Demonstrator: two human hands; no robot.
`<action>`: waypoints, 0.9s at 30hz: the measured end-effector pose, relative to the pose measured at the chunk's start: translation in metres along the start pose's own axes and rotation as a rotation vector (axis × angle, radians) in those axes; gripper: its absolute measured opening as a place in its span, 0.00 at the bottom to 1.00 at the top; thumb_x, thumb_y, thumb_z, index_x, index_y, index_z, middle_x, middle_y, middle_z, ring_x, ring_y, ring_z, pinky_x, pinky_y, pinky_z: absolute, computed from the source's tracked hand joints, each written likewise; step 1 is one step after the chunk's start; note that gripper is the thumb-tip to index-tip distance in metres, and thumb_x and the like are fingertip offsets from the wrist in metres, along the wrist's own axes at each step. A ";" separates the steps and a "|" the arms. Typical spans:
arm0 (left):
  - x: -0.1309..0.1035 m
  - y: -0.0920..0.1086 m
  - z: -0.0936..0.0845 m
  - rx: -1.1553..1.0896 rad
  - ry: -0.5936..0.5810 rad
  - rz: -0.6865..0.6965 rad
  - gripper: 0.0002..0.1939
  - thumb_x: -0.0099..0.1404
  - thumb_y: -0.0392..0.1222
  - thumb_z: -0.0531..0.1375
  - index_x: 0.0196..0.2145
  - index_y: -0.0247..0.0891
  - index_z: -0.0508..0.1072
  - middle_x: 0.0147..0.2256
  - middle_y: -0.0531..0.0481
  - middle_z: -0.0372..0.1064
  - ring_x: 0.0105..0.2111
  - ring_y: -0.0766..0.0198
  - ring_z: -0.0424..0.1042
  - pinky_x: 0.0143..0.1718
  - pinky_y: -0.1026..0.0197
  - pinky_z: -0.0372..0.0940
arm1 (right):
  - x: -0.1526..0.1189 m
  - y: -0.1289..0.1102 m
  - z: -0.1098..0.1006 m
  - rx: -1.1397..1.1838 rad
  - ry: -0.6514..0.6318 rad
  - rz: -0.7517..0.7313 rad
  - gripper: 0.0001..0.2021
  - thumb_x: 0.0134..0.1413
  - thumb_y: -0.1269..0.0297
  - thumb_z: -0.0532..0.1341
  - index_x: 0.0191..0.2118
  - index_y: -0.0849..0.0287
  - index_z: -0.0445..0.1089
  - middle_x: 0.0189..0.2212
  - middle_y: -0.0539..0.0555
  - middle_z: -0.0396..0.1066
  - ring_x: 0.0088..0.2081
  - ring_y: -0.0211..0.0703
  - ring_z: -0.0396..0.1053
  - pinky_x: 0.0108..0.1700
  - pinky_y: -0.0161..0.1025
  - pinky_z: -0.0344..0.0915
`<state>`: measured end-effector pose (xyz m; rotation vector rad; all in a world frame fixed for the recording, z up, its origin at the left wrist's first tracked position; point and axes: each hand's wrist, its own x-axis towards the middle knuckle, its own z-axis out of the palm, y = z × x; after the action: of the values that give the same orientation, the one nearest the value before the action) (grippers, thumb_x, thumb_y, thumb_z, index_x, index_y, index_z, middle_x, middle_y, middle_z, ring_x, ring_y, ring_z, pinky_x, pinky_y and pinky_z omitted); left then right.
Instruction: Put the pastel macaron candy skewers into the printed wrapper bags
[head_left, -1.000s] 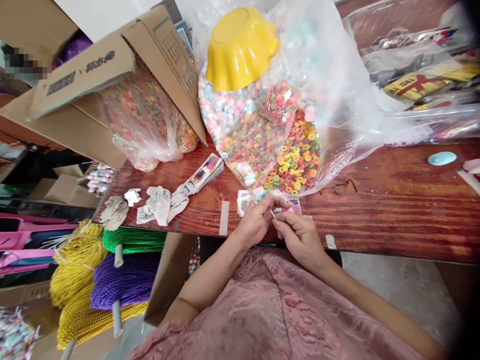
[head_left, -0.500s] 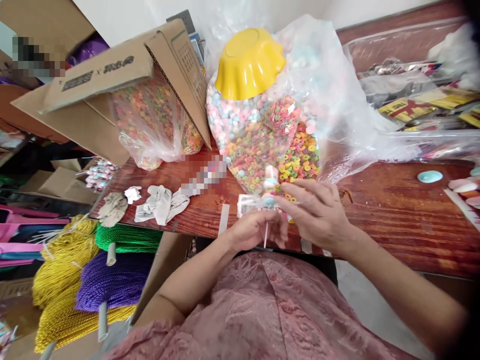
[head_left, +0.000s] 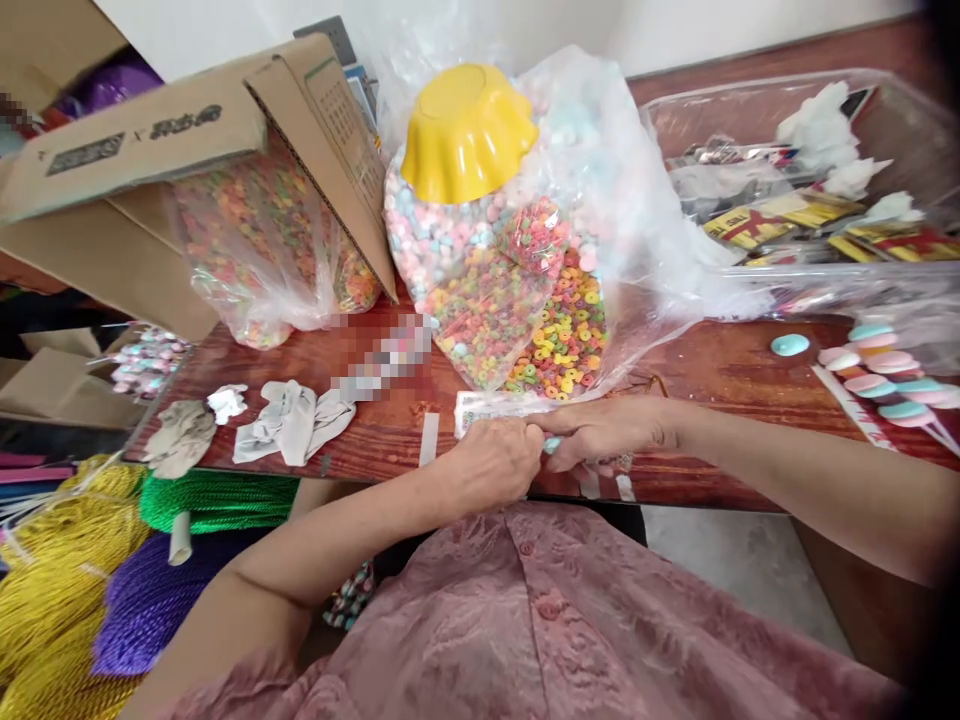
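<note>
Both my hands meet at the table's front edge around a candy skewer, of which only a light blue piece (head_left: 552, 443) shows. My left hand (head_left: 499, 460) is closed in a fist at the left end of that piece. From the right, my right hand (head_left: 611, 428) wraps its fingers over the skewer. The stick and the other candies are hidden by the hands. Just behind them lies a white printed packet (head_left: 472, 412). Farther back, a clear bag of coloured candy rings (head_left: 566, 335) stands open beside pink and blue marshmallows (head_left: 442, 235).
A yellow bowl (head_left: 469, 130) rests upside down on the marshmallow bag. Left are a cardboard box (head_left: 322, 130) and white gloves (head_left: 292, 420). A clear tray (head_left: 832, 268) with packets is at the back right; finished skewers (head_left: 892, 375) and a loose blue candy (head_left: 790, 345) lie right.
The skewer stood upright with my right fingers spread beside it; now both hands are closed around it, low and together. The view has shifted to the right.
</note>
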<state>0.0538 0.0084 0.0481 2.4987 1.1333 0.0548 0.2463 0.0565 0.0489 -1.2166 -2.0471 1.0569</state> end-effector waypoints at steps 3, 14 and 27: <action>-0.005 0.001 0.006 0.231 0.061 0.253 0.10 0.68 0.33 0.48 0.35 0.36 0.68 0.31 0.42 0.69 0.30 0.56 0.69 0.31 0.57 0.64 | -0.005 0.002 -0.007 0.380 -0.583 0.308 0.21 0.35 0.62 0.68 0.42 0.53 0.76 0.18 0.43 0.69 0.15 0.32 0.59 0.19 0.30 0.54; -0.015 -0.024 0.018 0.092 0.548 0.431 0.09 0.70 0.32 0.50 0.39 0.35 0.70 0.26 0.51 0.69 0.25 0.65 0.66 0.28 0.63 0.59 | -0.053 0.021 0.001 0.621 -0.168 0.221 0.22 0.51 0.63 0.65 0.53 0.56 0.71 0.35 0.50 0.75 0.36 0.37 0.72 0.40 0.36 0.69; -0.004 -0.011 0.009 0.356 -0.100 -0.359 0.15 0.66 0.29 0.47 0.40 0.35 0.72 0.37 0.38 0.74 0.38 0.53 0.73 0.37 0.56 0.63 | -0.081 0.106 -0.037 -0.577 0.383 0.101 0.11 0.61 0.63 0.56 0.35 0.56 0.77 0.36 0.57 0.73 0.41 0.46 0.67 0.44 0.42 0.63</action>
<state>0.0453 0.0086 0.0360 2.5074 1.6478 -0.3990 0.3619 0.0281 -0.0230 -1.6622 -2.0487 0.2241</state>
